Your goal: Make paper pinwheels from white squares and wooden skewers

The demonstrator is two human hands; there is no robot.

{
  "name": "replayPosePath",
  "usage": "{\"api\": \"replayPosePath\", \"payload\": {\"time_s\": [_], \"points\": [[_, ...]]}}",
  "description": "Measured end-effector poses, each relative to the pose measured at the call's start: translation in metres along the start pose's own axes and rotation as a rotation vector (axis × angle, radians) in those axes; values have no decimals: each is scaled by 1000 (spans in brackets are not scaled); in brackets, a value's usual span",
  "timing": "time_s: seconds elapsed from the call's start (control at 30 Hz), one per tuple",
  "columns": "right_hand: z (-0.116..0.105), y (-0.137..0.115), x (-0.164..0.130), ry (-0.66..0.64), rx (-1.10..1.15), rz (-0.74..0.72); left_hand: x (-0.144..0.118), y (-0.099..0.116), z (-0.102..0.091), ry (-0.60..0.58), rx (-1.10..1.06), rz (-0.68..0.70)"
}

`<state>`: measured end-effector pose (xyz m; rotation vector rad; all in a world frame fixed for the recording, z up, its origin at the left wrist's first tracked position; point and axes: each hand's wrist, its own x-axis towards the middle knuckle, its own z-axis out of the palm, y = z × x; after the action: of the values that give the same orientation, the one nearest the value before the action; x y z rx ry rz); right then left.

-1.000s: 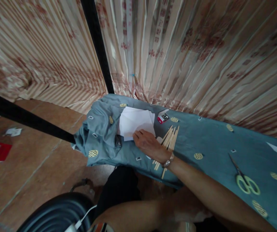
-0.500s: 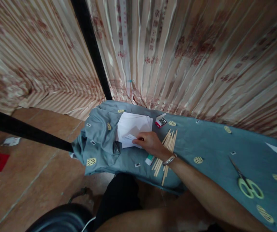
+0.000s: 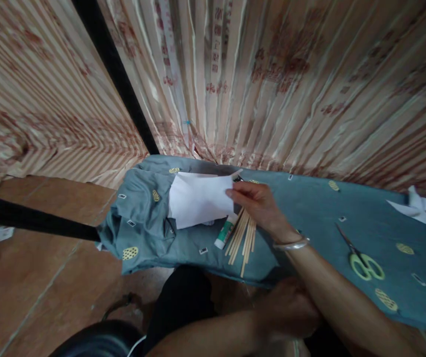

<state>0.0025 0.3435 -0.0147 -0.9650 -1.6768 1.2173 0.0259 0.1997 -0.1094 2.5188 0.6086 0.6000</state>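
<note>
Lifted off the stack, a white sheet (image 3: 198,201) hangs pinched in the right hand (image 3: 259,203).

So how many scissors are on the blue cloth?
1. The green-handled scissors lie on the blue cloth, to the right of the right hand holding the white paper. Others may be hidden.

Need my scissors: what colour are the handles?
Light green handles on the scissors, seen in the head view.
</note>
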Motion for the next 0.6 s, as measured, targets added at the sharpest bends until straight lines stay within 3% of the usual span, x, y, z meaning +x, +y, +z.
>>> {"api": "replayPosePath", "payload": {"time_s": [0.1, 0.2, 0.27, 0.3, 0.37, 0.5, 0.6], "points": [[-55, -30, -29, 373, -75, -60, 6, -1, -9, -44, 80, 10], [-102, -54, -70, 701, -263, -151, 12, -3, -27, 48, 59, -54], [-122, -63, -98, 874, -436, -215, 14, -8, -39, 110, 52, -115], [-128, -63, -110, 899, -534, -234, 15, -11, -44, 146, 49, -137], [-135, -56, -130, 863, -744, -267, 14, -22, -53, 234, 38, -184], [-130, -15, -153, 510, -930, -256, 5, -43, -69, 472, 54, -301], [-118, 14, -167, 301, -907, -218, 0, -49, -76, 480, 168, -360]]}}
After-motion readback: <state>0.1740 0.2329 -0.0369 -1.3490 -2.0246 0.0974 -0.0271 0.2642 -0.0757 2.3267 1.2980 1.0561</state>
